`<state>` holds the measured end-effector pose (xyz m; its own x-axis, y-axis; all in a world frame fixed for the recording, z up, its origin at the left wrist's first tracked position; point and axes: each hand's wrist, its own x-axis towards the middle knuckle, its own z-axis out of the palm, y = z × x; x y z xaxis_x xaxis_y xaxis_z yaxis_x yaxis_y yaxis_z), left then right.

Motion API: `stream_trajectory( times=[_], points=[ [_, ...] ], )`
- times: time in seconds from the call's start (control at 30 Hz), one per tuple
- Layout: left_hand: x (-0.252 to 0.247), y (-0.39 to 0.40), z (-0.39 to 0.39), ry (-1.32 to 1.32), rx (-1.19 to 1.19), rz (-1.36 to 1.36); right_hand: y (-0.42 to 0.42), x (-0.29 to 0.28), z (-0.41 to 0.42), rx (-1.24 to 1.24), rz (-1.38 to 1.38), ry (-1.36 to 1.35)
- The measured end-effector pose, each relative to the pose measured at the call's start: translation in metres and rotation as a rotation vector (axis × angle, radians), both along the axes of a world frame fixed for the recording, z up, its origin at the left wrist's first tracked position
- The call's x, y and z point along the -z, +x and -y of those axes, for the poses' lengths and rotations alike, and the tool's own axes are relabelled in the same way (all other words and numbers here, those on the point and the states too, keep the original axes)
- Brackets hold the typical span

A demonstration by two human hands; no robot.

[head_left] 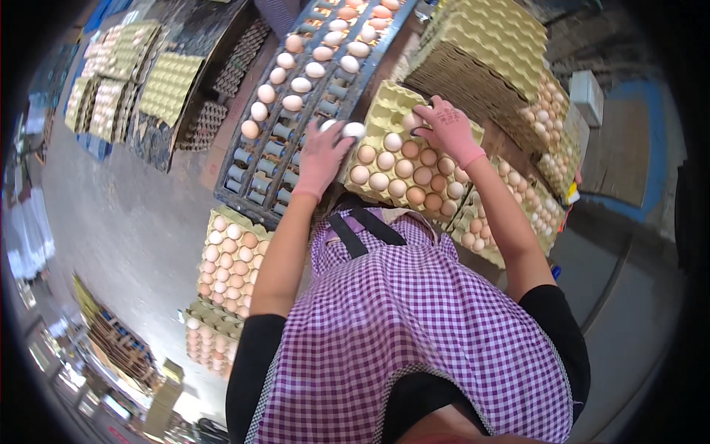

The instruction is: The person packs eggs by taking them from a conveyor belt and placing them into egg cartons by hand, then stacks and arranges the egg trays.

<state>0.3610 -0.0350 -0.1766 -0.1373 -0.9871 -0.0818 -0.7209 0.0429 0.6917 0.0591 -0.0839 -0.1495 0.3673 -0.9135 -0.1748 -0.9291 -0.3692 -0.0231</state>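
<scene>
My left hand [323,154], in a pink glove with dark fingertips, holds white eggs [353,131] over the right edge of a roller conveyor [266,166]. Rows of white and brown eggs [315,70] rest on its rollers. My right hand [448,129], gloved alike, has its fingers around a pale egg [412,121] at the upper part of a pulp egg tray [388,102]. White and brown eggs fill the lower rows of that tray; several cups at its upper left hold nothing.
A tall stack of pulp trays [471,72] stands behind my right hand. Filled egg trays [477,230] lie at the right, and more [230,261] stand left of my left forearm. A table [211,33] with egg trays is at the upper left, and a white box [587,97] at the right.
</scene>
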Motion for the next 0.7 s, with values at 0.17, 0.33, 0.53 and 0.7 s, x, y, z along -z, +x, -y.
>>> stream_trajectory(
  times=[0.17,0.33,0.53,0.7],
  points=[
    [0.053,0.087,-0.051,0.044,-0.446,0.031,0.133,-0.018,0.033,-0.375,0.347,0.144],
    [0.046,0.135,-0.062,0.198,-0.592,0.124,0.24,0.046,0.067,-0.676,0.313,0.13],
    [0.019,0.145,-0.071,0.241,-0.502,0.303,0.24,0.066,0.083,-0.637,0.364,0.01],
    [0.044,0.136,-0.084,0.202,-0.407,0.574,0.228,0.045,0.05,-0.327,0.418,-0.008]
  ],
)
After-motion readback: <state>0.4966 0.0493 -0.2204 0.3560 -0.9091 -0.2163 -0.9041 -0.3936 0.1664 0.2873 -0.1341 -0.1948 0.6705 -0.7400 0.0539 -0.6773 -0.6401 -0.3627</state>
